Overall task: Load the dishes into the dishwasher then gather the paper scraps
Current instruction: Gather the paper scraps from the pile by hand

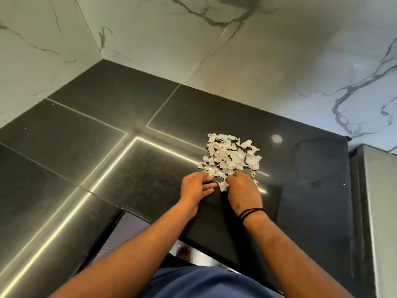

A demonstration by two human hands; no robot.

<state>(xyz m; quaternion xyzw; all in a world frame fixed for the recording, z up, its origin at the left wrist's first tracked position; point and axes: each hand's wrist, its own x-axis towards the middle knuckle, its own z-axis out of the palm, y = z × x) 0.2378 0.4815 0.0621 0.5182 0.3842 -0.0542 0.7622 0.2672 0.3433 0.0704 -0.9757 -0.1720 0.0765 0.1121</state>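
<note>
A heap of torn whitish paper scraps (229, 154) lies on the black stone counter (129, 160). Both my hands are at the heap's near edge. My left hand (196, 187) lies flat on the counter, its straight fingers touching the scraps at the left. My right hand (242, 190), with a black band on the wrist, has its fingers curled around a few scraps at the heap's near side. One small scrap (254, 181) lies loose just right of that hand. No dishes or dishwasher racks can be seen.
White marble-patterned walls (193, 39) meet in a corner behind the counter. The counter's right end drops beside a grey steel appliance (373, 201). Below the near edge a ribbed grey panel (126, 231) shows. Bright light strips reflect on the stone.
</note>
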